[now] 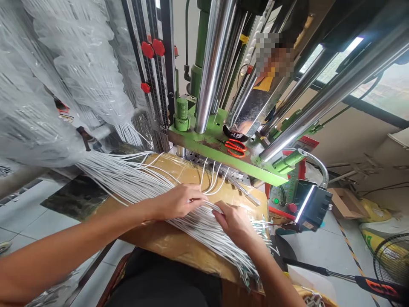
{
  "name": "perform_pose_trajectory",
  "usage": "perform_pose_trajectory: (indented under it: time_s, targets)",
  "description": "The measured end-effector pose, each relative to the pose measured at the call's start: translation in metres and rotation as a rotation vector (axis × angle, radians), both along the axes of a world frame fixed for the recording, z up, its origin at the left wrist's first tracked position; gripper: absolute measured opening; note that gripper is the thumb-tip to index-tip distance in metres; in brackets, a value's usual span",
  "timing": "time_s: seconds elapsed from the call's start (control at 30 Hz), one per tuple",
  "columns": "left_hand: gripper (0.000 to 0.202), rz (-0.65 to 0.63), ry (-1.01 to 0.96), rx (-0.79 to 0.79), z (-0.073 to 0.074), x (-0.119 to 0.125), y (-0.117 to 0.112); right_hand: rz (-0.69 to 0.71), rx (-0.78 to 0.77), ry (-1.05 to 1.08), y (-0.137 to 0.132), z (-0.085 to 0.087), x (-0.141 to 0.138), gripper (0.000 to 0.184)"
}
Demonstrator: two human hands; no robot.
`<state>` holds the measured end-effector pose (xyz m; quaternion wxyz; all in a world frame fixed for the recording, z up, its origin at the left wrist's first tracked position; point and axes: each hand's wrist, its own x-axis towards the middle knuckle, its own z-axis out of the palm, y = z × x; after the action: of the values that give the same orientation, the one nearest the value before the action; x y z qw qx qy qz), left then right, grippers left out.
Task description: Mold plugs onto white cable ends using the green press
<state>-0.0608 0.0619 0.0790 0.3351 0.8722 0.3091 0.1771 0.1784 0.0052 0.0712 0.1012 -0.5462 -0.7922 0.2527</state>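
A thick bundle of white cables [128,181] runs across the brown, film-covered work surface [179,249], with green-tipped ends at the lower right. Over the bundle, my left hand [182,201] is closed with thumb and fingertips pinching a white cable. Just to its right, my right hand [234,219] is closed on white cable too; whether it is one strand or more I cannot make out. Beyond my hands, several white cables curve into a metal mould [236,175] under the green press plate [223,151].
Orange-handled scissors [235,147] lie on the press plate between steel columns [212,68]. Plastic-wrapped cable bundles [76,64] hang at left. A control box [277,192] with buttons and a lit lamp [311,207] stand at right. Another person is partly visible behind the press; a fan [391,258] is at far right.
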Motion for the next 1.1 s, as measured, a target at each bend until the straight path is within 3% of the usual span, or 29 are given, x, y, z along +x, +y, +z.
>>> perform_pose_trajectory:
  time_s: [0.07,0.13,0.2,0.27,0.37,0.47,0.63,0.73,0.8,0.87,0.93,1.03,1.1]
  targets:
    - [0.033,0.067,-0.027,0.072,0.005,-0.015,-0.014,0.057,0.231,-0.201,-0.009,0.006,0.016,0.019]
    - [0.033,0.099,0.009,0.030,0.002,-0.022,-0.031,0.078,0.430,-0.396,-0.018,0.008,0.030,0.020]
    - [0.027,0.050,0.068,-0.130,-0.008,-0.016,-0.049,0.095,0.561,-0.536,-0.027,0.005,0.034,0.021]
    - [0.022,-0.036,0.069,-0.397,-0.017,0.002,-0.065,0.167,0.603,-0.563,-0.034,-0.001,0.027,0.021]
    - [0.029,-0.030,-0.045,-0.749,-0.026,0.028,-0.078,0.293,0.574,-0.478,-0.043,-0.011,0.014,0.016]
    - [0.038,0.082,-0.098,-0.809,-0.031,0.036,-0.084,0.254,0.546,-0.489,-0.048,-0.017,0.012,0.016]
    - [0.033,0.108,-0.170,-1.017,-0.039,0.036,-0.084,0.257,0.371,-0.447,-0.053,-0.011,0.008,0.015]
    - [0.036,0.137,-0.301,-1.077,-0.039,0.036,-0.079,0.237,0.251,-0.217,-0.047,0.003,0.020,0.037]
    - [0.036,0.146,-0.341,-1.134,-0.039,0.035,-0.075,0.093,0.104,0.043,-0.040,0.009,0.035,0.052]
    - [0.034,0.132,-0.350,-1.176,-0.040,0.036,-0.071,-0.083,-0.074,0.330,-0.035,0.007,0.042,0.052]
    - [0.033,0.114,-0.378,-1.166,-0.043,0.041,-0.067,-0.160,-0.211,0.519,-0.033,-0.001,0.032,0.048]
    - [0.033,0.124,-0.525,-1.100,-0.049,0.051,-0.060,-0.050,-0.218,0.530,-0.034,-0.014,0.003,0.047]
    - [0.034,0.180,-0.597,-1.085,-0.050,0.054,-0.055,0.015,-0.062,0.459,-0.031,-0.018,-0.005,0.045]
